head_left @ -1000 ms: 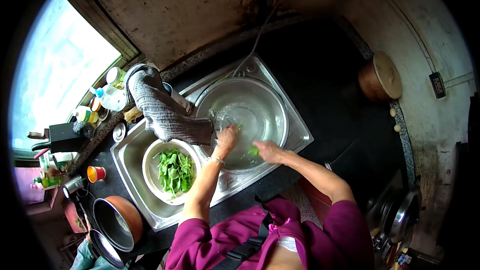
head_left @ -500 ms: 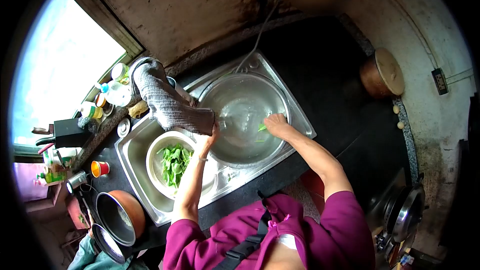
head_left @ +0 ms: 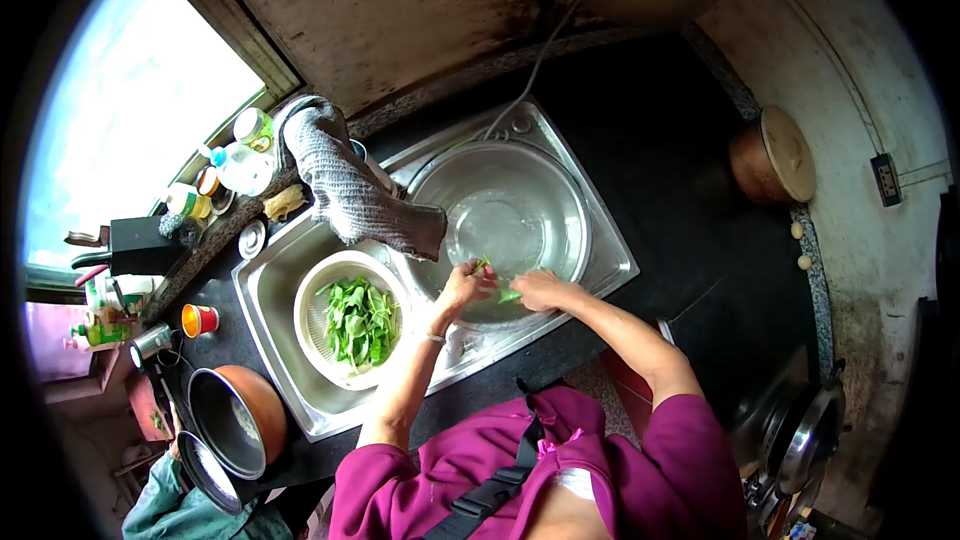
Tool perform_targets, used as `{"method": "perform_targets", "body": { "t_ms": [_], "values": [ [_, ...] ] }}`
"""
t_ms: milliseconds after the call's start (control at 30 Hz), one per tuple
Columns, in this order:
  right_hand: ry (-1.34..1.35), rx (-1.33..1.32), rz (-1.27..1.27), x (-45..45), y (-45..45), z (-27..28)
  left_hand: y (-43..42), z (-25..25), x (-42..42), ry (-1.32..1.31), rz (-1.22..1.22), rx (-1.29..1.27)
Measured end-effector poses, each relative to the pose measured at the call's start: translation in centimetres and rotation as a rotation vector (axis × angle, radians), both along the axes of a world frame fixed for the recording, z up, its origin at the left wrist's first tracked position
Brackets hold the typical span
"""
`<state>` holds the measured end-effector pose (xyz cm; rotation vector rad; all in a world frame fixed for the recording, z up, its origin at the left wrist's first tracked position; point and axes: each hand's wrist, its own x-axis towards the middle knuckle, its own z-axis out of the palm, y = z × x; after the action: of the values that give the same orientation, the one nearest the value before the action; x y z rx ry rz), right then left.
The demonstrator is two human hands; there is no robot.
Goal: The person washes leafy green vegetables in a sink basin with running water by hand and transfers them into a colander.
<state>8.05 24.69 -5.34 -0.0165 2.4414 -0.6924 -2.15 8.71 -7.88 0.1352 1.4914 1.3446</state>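
Note:
My left hand [head_left: 468,286] is at the near rim of the metal basin [head_left: 583,230], fingers closed on a bit of leafy greens. Beside it, my right hand [head_left: 538,290] is closed, with a green leaf [head_left: 508,296] at its fingertips, between the two hands. Water lies in the basin, which stands in the right part of the steel sink [head_left: 618,262]. To the left, a white colander [head_left: 305,325] holds a heap of leafy greens [head_left: 358,320]. A grey knitted cloth [head_left: 350,180] hangs over the sink, its lower end just above my left hand.
Bottles [head_left: 240,168] and a knife block [head_left: 145,248] line the window side. At lower left are a red cup [head_left: 199,320], a brown pot [head_left: 262,415] and another person's green sleeve [head_left: 165,500]. A lidded pot [head_left: 755,165] stands at the right wall.
My left hand has moved from under the grey cloth to the basin's near rim. My right hand has come nearer and leftward, so both hands are now close together.

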Motion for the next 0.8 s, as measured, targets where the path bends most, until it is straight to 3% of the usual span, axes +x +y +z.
{"method": "perform_targets", "body": {
  "t_ms": [133,267,333,367,433,567,600,800],
  "values": [
    [0.104,-0.261,-0.271,-2.0,1.1,0.5,0.1,0.0,0.5,-0.286,0.246,0.226],
    [0.344,-0.333,-0.5,-3.7,1.7,-0.9,0.0,1.0,0.2,-0.232,0.345,0.237],
    [0.355,-0.229,-0.794,-4.4,3.5,-1.6,-0.6,0.8,-0.2,-0.187,0.374,0.182],
    [0.354,-0.231,-0.792,-4.3,4.0,-1.3,-0.9,0.4,-0.5,-0.141,0.4,0.127],
    [0.236,0.039,-0.544,-3.9,4.7,-0.9,-1.9,-0.7,-1.2,-0.122,0.382,0.136],
    [0.007,0.218,-0.429,-3.7,3.4,-0.6,-1.9,-0.8,-1.0,-0.226,0.359,0.164],
    [0.094,0.264,-0.417,-3.4,3.2,-1.9,-1.7,-0.5,-0.8,-0.247,0.359,0.131],
    [0.063,-0.065,-0.532,-4.2,3.3,-2.9,-2.2,-0.1,-0.8,-0.221,0.311,0.258]
  ]
}}
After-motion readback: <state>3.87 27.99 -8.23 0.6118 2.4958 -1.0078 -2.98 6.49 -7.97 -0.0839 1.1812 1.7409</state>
